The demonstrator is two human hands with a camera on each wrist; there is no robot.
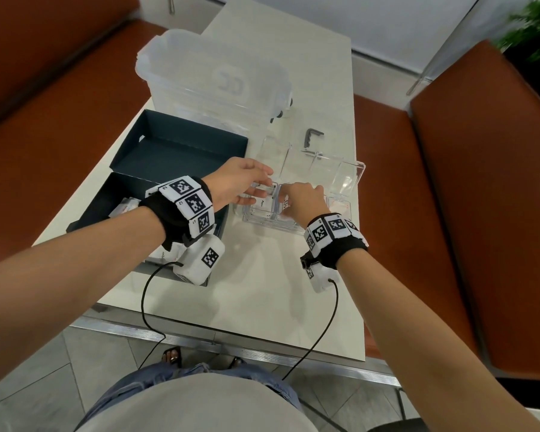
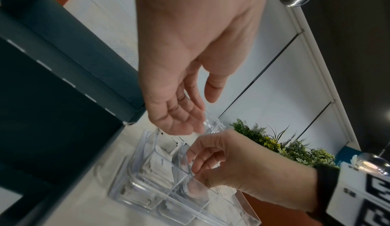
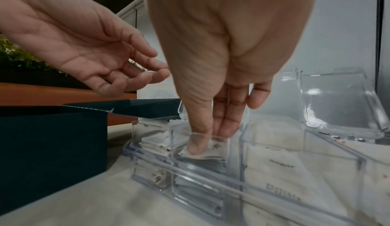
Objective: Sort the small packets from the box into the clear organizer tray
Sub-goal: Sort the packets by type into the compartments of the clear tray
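Observation:
The clear organizer tray [image 1: 296, 227] lies on the white table to the right of the dark blue box [image 1: 106, 198]. White packets [image 1: 125, 207] lie in the box under my left wrist. My right hand [image 1: 293, 199] reaches down into the tray's middle compartment [image 3: 211, 176], where thumb and fingers [image 3: 196, 146] pinch the top packet [image 3: 213, 152] of a stack. My left hand [image 1: 259, 188] hovers over the left compartment with relaxed fingers. Its fingertips [image 2: 200, 126] touch a raised clear flap [image 2: 211, 121]. The neighbouring compartments also hold packets [image 3: 274, 162].
The box's open lid [image 1: 175, 151] lies behind it. A large lidded clear container [image 1: 212, 79] stands at the back, with a small grey bracket [image 1: 313, 136] beside it. Orange benches [image 1: 468, 182] flank the table. Raised clear flaps [image 3: 337, 106] stand along the tray's far side.

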